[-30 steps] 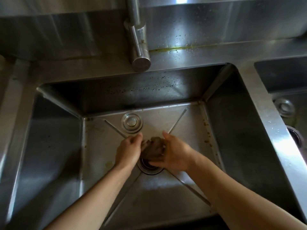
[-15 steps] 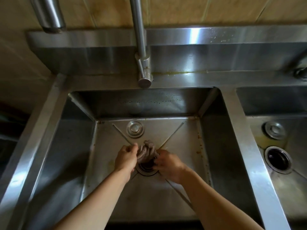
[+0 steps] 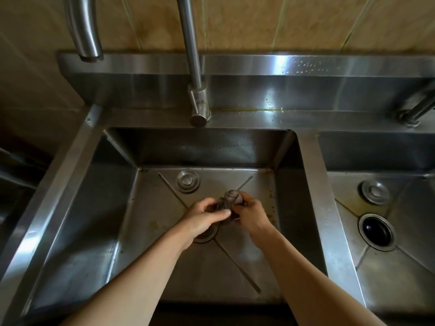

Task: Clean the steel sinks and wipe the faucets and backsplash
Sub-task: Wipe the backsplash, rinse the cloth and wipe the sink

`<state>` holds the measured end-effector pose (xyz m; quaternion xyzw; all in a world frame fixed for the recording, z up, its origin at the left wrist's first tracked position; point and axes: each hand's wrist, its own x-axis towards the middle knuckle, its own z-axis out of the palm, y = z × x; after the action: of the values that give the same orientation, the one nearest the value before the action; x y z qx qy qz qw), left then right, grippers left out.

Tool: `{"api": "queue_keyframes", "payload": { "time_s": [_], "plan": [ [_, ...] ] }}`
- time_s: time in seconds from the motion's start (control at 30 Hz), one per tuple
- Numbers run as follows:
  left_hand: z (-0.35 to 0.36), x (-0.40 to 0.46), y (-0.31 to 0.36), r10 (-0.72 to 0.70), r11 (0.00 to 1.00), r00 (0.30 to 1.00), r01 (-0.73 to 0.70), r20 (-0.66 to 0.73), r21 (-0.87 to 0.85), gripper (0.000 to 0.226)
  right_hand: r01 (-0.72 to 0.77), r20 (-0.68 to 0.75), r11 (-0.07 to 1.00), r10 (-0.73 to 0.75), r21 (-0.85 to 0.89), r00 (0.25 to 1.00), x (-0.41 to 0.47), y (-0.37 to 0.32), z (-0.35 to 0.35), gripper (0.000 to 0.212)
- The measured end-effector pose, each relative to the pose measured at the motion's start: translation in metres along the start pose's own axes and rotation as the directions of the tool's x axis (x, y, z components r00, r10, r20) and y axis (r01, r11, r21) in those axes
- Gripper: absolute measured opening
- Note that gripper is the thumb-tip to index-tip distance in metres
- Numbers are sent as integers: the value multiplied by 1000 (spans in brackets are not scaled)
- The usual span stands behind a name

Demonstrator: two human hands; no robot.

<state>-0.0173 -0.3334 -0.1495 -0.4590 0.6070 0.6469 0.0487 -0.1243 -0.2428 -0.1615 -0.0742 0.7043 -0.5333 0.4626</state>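
Spanning the width of the view, a steel backsplash [image 3: 306,90] rises behind two basins, with beige wall tiles [image 3: 259,22] above it. Main sink [image 3: 289,208]: a deep rectangular steel basin at centre, its floor creased by diagonal lines running toward the drain [image 3: 204,236]; brown specks mark the floor along the right wall. Second sink [image 3: 404,267]: a basin to the right, separated by a steel divider, with an open dark drain hole [image 3: 376,231] and a round steel plug [image 3: 374,192] lying beyond it. Faucet [image 3: 191,55]: a straight steel pipe descending to a spout just above the main sink's rear rim; a second curved spout [image 3: 84,29] hangs at upper left. Left hand [image 3: 202,216] and right hand [image 3: 250,214]: both reach into the main sink, directly over the drain, which they partly hide. Cloth [image 3: 231,198]: a small dark wad, bunched and twisted, held between the two hands above the sink floor; the fingers of each hand are curled round it, gripping it from opposite sides. Round steel cap [image 3: 187,181]: on the sink floor, behind the hands and apart from them.
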Motion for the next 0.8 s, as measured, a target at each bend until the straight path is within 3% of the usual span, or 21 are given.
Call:
{"api": "queue_keyframes", "payload": {
  "time_s": [0.13,0.3,0.43,0.53,0.63,0.73,0.8],
  "plan": [
    [-5,-5,14,-8,998,996,14,-85,67,46,10,42,999,-12,44,999,-18,-17,-7,28],
    [-24,-28,19,-102,932,994,78,-49,-353,24,87,43,996,-89,29,995,-44,-39,-14,20],
    [-35,-59,22,-13,788,1000,-2,-19,-615,15,90,6,991,-91,95,996,-70,-51,-9,32],
    [-40,-83,31,67,749,996,-90,-60,-657,22,55,-52,979,-46,195,998,-98,-59,-5,25],
    [-40,-99,44,118,714,992,-113,-41,-691,27,-6,42,969,-4,246,999,-120,-68,-2,20],
    [-29,-126,60,133,667,989,-40,66,-744,25,28,57,958,-46,284,997,-144,-81,8,17],
    [-22,-137,66,98,654,989,19,109,-756,25,69,-56,929,-52,364,997,-150,-87,10,19]
  ]
}}
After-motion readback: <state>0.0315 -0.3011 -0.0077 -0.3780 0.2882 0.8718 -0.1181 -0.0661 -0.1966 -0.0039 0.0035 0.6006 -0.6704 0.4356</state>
